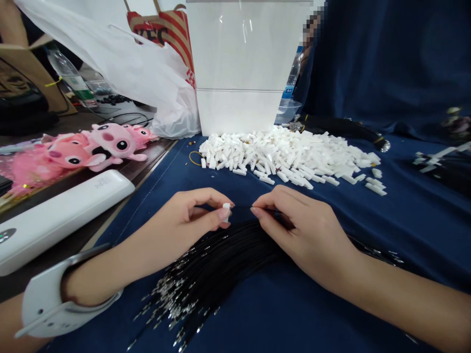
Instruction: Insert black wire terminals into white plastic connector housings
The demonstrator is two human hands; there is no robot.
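Between thumb and fingers, my left hand (200,213) pinches a small white piece (226,212). My right hand (290,215) is closed in a pinch on a thin black cord (243,206), which stretches across the short gap to the white piece. Below both hands lies a thick bundle of black cords (235,255) with shiny metal ends fanned out at the lower left. A pile of small white pieces (275,152) lies beyond the hands on the dark blue cloth (279,309).
A tall white box (243,63) stands behind the pile. Pink plush toys (106,144), a long white device (66,215) and a white plastic bag (147,73) are at the left. More black cords (338,128) lie at the back right.
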